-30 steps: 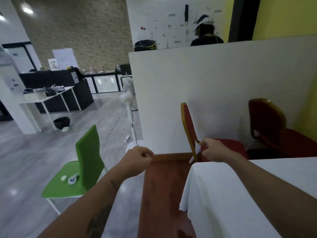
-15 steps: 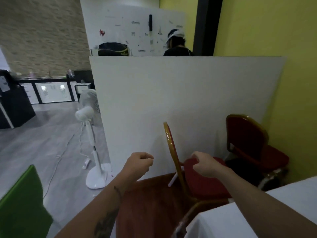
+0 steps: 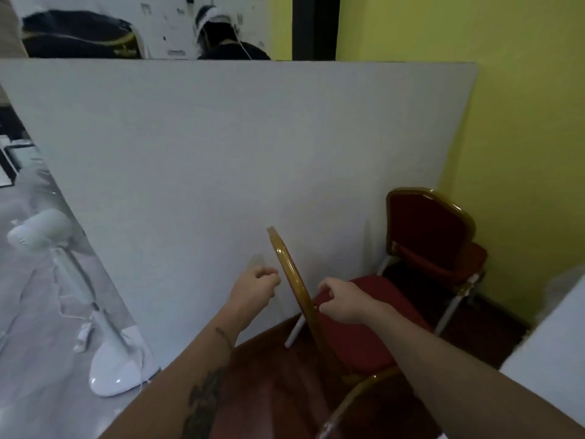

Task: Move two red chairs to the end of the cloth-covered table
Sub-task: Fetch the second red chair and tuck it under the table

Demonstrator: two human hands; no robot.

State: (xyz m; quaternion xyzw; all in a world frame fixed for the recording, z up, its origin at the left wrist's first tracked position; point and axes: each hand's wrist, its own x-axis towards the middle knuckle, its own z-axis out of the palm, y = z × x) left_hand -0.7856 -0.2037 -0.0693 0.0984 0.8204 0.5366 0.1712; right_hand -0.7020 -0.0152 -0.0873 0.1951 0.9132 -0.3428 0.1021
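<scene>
My right hand point(image 3: 343, 299) was curled beside the gold-coloured back frame of the nearer red chair point(image 3: 357, 337), fingers bent in toward the seat side of the frame; whether they actually gripped the frame or only brushed it I could not tell, since the blur swallowed the fingertips. My left hand point(image 3: 256, 288) hung on the other side of that same frame, closed in a loose fist on nothing, just short of the gilt edge (a dark tattoo ran along that forearm).

The nearer chair stood edge-on to me, its back a thin gold line rising between my two hands, its red seat spreading to the right over a reddish wooden floor point(image 3: 269, 391). The second red chair point(image 3: 430, 245) sat further off in the corner, apart from the first, facing me with its red padded back upright and its pale metal legs showing below. Behind both ran a plain white partition board point(image 3: 221, 160), and to the right of it a yellow wall point(image 3: 522, 122).

The white cloth-covered table point(image 3: 557, 350) cut into the lower right corner, near the first chair's seat. To the left, on grey flooring, stood a white pedestal fan point(image 3: 79, 296) with its cord trailing. Above the partition, a person's head point(image 3: 215, 30) showed before a white board with small marks, none of them readable.
</scene>
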